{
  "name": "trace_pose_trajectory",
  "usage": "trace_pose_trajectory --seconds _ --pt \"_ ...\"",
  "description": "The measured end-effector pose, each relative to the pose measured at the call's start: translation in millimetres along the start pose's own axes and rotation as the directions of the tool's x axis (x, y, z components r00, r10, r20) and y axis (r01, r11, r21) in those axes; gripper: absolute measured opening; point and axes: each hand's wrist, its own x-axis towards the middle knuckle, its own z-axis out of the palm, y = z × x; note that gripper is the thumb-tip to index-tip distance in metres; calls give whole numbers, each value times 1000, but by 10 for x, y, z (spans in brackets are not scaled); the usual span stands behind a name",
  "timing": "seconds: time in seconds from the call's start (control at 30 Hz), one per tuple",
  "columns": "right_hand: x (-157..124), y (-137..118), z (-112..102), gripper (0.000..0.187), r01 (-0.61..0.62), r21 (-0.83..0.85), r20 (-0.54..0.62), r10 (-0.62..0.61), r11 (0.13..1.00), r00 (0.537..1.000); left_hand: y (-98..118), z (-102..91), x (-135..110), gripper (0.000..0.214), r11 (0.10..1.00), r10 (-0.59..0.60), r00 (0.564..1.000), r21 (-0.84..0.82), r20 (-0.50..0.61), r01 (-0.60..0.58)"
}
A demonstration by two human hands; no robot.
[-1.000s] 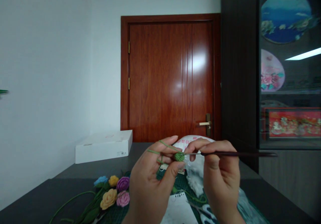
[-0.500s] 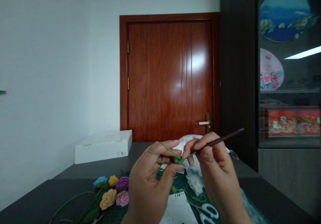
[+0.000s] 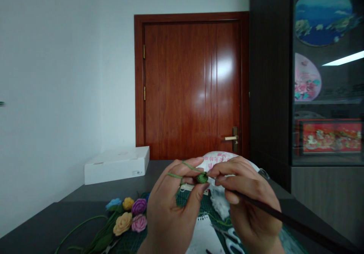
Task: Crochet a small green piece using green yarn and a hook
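Crochet hook [image 3: 287,220] swung: handle slanted up, now down. Right hand [image 3: 253,195] curled firmly round it; left hand [image 3: 173,197] pinches green crochet piece [image 3: 202,177]. Stitch apparently mid-working.

- craft workspace; home or small office, can't tell which
- pale wall [image 3: 51,64], wooden door [image 3: 182,91] with lever handle [image 3: 231,138]
- glass-front cabinet [image 3: 271,76], decorative pictures [image 3: 322,17] inside
- dark desk [image 3: 40,223]: cutting mat [image 3: 184,198], notepad [image 3: 205,235], scissors [image 3: 229,240], flowers of yarn [image 3: 123,223]
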Motion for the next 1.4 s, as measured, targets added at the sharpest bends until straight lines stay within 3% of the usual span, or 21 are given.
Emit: trace_pose_trajectory --seconds 0.1,0.2,0.4,0.57,0.63,0.83,0.97,1.1,1.17,1.27,1.4 --pt "14 7 -7 12 -78 44 17 77 996 997 2 -3 10 41 1000 0 1000 -4 3 0" --pt "27 8 7 14 -217 207 -8 223 954 975 -6 -7 19 41 1000 -7 1000 -25 20 8" --pt "78 7 135 16 -356 633 -9 467 687 884 -17 -17 28 35 992 -63 998 -104 32 66" --pt "62 8 241 16 -377 763 18 567 524 824 -30 23 21 36 970 -96 995 -223 25 99" --pt "54 9 250 16 -373 758 -8 579 535 815 -37 44 23 32 953 -138 990 -267 40 144" --pt "45 -43 204 11 -303 496 -182 439 814 880 -34 95 74 33 777 -320 931 -513 177 365" --pt "3 -81 214 11 -255 404 -259 377 879 889 52 113 96 29 721 -360 913 -565 190 401" --pt "-54 -76 241 12 -186 324 -301 287 928 909 184 126 95 30 672 -469 865 -564 177 480" --pt "-59 -71 254 11 -191 325 -306 294 926 905 218 130 94 36 641 -481 855 -586 195 495" --pt "-30 -70 283 9 -249 431 -309 402 867 862 223 122 96 56 613 -466 860 -625 209 484" --pt "28 -85 330 14 -322 673 -193 577 667 793 207 95 103 73 598 -458 854 -626 246 501"
